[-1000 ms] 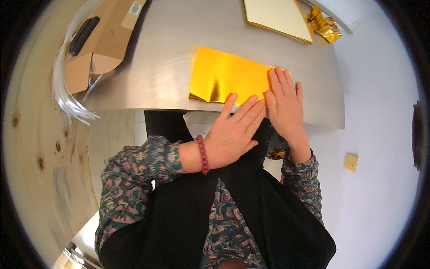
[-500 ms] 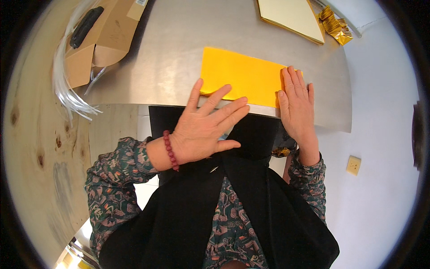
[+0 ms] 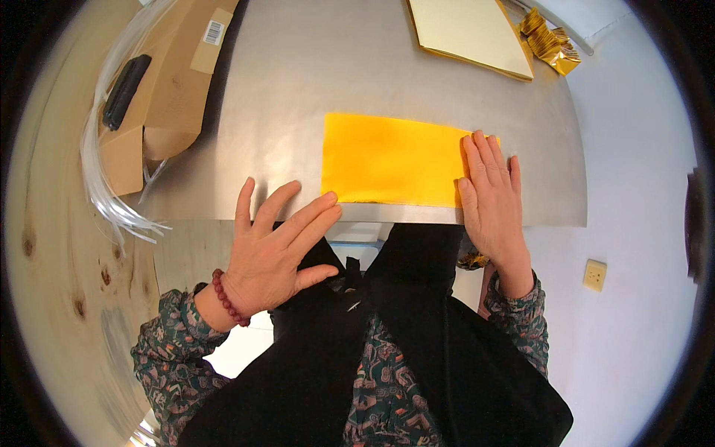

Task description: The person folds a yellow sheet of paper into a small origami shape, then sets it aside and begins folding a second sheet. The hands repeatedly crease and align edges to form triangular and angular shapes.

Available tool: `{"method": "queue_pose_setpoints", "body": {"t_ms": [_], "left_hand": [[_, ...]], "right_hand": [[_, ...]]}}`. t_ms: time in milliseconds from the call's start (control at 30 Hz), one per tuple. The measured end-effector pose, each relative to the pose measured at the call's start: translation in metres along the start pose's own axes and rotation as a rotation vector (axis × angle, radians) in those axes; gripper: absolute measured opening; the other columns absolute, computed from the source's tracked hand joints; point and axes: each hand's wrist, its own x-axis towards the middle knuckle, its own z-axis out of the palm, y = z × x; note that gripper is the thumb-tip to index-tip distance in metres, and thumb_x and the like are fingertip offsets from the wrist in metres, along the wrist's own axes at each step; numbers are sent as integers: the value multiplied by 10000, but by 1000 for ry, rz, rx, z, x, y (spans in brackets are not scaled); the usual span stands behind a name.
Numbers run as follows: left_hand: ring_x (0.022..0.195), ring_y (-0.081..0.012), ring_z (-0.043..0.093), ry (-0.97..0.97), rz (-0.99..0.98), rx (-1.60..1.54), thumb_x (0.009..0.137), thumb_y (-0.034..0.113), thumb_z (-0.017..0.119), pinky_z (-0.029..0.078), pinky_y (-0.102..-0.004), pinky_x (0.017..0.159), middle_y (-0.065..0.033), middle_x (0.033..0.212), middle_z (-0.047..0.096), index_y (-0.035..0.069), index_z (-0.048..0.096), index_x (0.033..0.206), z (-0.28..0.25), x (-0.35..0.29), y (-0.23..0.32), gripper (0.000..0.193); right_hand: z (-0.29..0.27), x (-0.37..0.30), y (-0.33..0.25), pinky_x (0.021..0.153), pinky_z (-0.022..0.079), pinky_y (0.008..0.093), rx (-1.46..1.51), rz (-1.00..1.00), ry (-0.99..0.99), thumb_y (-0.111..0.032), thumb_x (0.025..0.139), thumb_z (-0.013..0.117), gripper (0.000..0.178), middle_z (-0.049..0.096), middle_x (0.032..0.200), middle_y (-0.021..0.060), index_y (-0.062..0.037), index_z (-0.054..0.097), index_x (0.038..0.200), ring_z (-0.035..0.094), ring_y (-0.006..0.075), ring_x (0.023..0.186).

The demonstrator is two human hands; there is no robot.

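Observation:
A yellow-gold rectangle of folded paper (image 3: 395, 160) lies flat near the front edge of the metal table (image 3: 298, 89). My right hand (image 3: 491, 190) rests flat over its right end, fingers stretched out and close together, pointing away from me. At the paper's near left corner is my left hand (image 3: 279, 242), its fingers spread and nothing held. The tips of two of its fingers reach that corner; whether they press on it I cannot tell. A dark red bead bracelet circles my left wrist.
At the back right lies a stack of cream sheets (image 3: 473, 33) with gold edges, beside a pleated gold foil piece (image 3: 551, 45). On the left stands an opened cardboard box (image 3: 175, 89) with a black roll-shaped thing (image 3: 126, 91) and white plastic strands (image 3: 112, 201). A wall with an outlet (image 3: 594, 275) rises at right.
My left hand has slid left along the paper's near edge to its corner. My right hand stays on the right end. The view has shifted slightly, so the table sits lower.

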Motion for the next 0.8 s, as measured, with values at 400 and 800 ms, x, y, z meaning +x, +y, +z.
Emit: {"method": "queue_pose_setpoints", "body": {"t_ms": [400, 800], "left_hand": [[1285, -357, 605, 158, -32, -214, 923, 317, 804, 412, -574, 1178, -147, 1344, 717, 29, 679, 1389, -40, 15, -17, 562], [1486, -296, 514, -19, 202, -201, 997, 322, 718, 445, -440, 1178, -66, 1591, 581, 136, 631, 1502, 0, 101, -44, 545]], "right_hand": [[-8, 0, -6, 1340, 118, 578, 19, 30, -49, -286, 1092, 479, 604, 391, 1748, 157, -55, 460, 1650, 303, 329, 1646], [-14, 4, -10, 1348, 105, 569, 10, 45, -128, -279, 1069, 520, 627, 388, 1751, 153, -54, 463, 1652, 297, 341, 1650]]}}
